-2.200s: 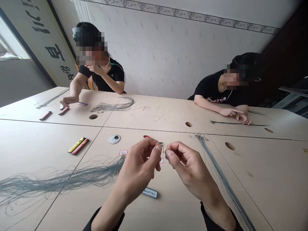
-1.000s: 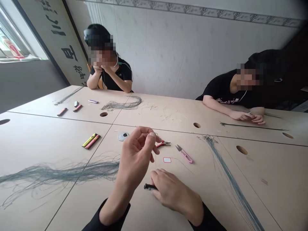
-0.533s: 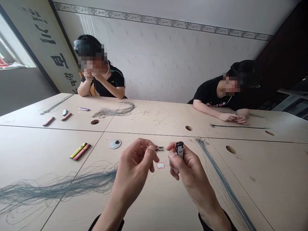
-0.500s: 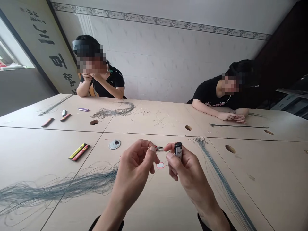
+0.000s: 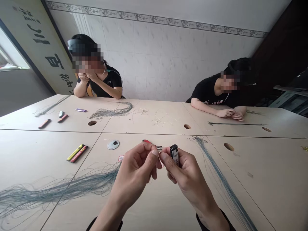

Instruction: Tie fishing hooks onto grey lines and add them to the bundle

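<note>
Pale work table [image 5: 269, 179] today, two people [image 5: 106, 80] leaning on it across from me

Left hand [image 5: 136, 170] is pinching its fingertips [image 5: 154, 153] together on something too thin to make out, and right hand [image 5: 186, 175] is gripping a black lighter [image 5: 174, 155] upright between thumb and fingers, right beside the left. Red-handled pliers [image 5: 147, 141] are lying just behind both hands, a round disc [image 5: 113, 144] is sitting off to the left, and grey-blue line [image 5: 60, 189] is sprawling across the table on both sides.
</note>
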The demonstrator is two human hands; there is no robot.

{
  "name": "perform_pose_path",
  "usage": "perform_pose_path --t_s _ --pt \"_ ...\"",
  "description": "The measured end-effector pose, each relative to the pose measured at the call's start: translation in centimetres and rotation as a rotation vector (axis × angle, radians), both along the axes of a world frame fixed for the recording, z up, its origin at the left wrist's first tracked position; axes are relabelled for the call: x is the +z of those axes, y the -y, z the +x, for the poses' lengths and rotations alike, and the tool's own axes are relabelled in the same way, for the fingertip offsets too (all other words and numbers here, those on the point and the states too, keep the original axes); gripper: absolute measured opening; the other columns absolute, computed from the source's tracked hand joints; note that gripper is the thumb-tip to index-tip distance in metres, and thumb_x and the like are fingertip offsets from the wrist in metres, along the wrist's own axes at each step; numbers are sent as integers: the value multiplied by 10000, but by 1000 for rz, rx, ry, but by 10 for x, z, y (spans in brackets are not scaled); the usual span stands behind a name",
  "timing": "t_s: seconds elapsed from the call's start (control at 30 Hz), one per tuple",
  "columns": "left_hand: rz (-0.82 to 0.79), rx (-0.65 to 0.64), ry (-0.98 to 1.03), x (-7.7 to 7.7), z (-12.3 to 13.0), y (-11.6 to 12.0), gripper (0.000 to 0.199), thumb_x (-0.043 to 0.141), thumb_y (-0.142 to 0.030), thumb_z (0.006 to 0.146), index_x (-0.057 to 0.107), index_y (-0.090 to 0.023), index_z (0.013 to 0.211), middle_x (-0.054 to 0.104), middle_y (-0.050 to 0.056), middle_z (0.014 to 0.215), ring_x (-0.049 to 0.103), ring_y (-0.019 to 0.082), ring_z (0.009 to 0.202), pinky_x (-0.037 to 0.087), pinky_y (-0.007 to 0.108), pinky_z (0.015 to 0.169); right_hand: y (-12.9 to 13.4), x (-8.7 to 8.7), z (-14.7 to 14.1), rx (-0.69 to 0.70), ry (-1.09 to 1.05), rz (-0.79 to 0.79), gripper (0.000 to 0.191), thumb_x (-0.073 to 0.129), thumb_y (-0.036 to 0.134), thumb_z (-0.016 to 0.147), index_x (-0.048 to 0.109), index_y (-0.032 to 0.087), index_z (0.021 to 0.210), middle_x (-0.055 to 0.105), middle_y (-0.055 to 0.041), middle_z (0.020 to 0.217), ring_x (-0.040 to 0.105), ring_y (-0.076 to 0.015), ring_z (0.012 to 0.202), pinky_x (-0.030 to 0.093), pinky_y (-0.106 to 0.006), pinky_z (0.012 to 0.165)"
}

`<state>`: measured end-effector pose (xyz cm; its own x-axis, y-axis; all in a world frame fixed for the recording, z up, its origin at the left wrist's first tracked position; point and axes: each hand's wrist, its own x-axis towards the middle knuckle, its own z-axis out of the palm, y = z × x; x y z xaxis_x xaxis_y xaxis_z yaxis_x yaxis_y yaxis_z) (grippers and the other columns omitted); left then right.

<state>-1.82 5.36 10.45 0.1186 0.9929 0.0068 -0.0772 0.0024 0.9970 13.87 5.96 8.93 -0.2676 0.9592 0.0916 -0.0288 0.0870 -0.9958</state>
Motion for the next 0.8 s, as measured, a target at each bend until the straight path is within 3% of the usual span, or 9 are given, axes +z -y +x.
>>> perform_pose_path --t_s 0.33,0.5,0.8 --pt "-19 -66 65 1 -2 1 353 566 -490 1005 515 -188 828 493 -71 622 386 45 479 295 190 463 2 -3 1 16 20 -5 373 606 520 1007 581 211 798 369 65 604 329 -105 534 272 -284 493" --pt "-43 -47 93 5 -2 2 283 617 -456 975 560 -191 892 472 -78 618 391 44 468 263 188 458 2 2 0 4 17 -21 391 607 532 1001 554 214 779 358 66 605 319 -106 534 260 -283 489" --pt "-56 -51 60 4 -1 0 327 629 -511 956 557 -199 888 417 -83 592 340 60 491 259 189 466 1 -1 0 -13 27 -17 367 611 529 1001 590 218 809 370 62 627 329 -105 548 285 -275 498"
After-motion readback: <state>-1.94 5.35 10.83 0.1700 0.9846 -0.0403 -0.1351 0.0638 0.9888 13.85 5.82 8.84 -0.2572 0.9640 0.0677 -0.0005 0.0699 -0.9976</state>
